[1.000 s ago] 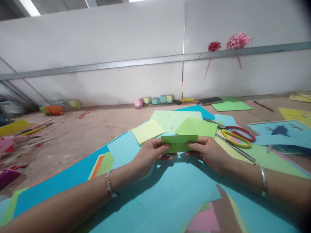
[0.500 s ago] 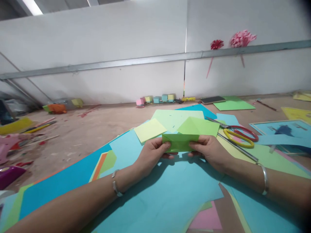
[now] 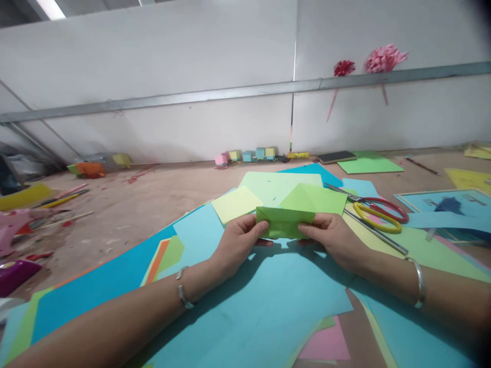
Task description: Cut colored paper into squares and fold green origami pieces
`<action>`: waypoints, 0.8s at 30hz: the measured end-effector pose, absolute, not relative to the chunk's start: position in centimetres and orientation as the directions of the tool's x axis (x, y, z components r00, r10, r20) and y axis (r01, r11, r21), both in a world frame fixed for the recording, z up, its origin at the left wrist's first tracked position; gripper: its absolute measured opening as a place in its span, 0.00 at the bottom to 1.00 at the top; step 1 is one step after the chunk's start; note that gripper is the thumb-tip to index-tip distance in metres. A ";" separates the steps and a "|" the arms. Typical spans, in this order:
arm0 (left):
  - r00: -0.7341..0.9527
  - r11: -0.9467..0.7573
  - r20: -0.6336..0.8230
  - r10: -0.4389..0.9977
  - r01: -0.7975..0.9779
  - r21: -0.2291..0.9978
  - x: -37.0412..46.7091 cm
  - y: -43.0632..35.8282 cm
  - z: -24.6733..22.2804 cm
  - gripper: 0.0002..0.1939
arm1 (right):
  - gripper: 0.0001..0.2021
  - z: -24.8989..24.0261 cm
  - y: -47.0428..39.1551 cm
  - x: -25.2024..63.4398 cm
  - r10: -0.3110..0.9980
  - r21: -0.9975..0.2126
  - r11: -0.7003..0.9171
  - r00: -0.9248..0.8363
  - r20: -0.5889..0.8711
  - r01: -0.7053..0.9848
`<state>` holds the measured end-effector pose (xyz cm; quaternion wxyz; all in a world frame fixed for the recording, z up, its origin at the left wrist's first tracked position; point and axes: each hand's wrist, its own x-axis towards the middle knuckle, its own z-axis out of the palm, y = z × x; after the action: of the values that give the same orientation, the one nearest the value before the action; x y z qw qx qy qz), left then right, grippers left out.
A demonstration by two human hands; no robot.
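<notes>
A folded piece of green paper [image 3: 284, 223] is stretched between my two hands, just above a large light-blue sheet [image 3: 245, 312]. My left hand [image 3: 242, 239] pinches its left end, thumb in front and fingers behind. At the other end my right hand [image 3: 333, 236] grips it the same way. Creases run along the paper, and its upper edge stands up as a flap. Behind it lie another green sheet [image 3: 326, 197] and a pale yellow square [image 3: 237, 203]. Scissors [image 3: 378, 209] with red and yellow handles rest to the right of my right hand.
A metal rod [image 3: 378, 234] lies beside the scissors. Layered blue sheets [image 3: 103, 291] spread to the left. Small paper blocks [image 3: 247, 155] line the wall, near a dark flat object [image 3: 336, 157]. A pink glue gun [image 3: 13, 227] sits at the far left.
The green paper's upper flap has tilted slightly, its top edge a little higher at the left. Both hands keep their hold and have hardly moved.
</notes>
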<state>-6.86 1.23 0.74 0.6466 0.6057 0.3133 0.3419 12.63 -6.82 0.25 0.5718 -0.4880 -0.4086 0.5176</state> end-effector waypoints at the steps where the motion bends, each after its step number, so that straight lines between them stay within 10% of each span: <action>1: 0.567 0.027 0.012 0.824 -0.061 0.998 -6.9 1.2 0.8 0.14 | 0.15 0.3 -6.9 12.6 0.990 -0.984 -0.007 0.137 -0.032 -0.179; 16: 0.639 0.282 -0.067 0.766 -0.241 0.929 -7.0 1.3 0.6 0.22 | 0.09 0.6 -6.8 12.6 0.966 -0.983 0.037 0.258 -0.010 -0.177; 24: 0.834 0.259 0.109 0.541 -0.288 0.922 -6.7 -1.2 0.5 0.35 | 0.16 0.3 -8.4 11.8 0.880 -0.866 0.427 0.100 0.464 0.260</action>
<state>-6.71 -1.21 0.48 0.7849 0.5485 0.1152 0.2642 11.84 -8.42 0.33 0.5788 -0.4634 -0.6152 0.2678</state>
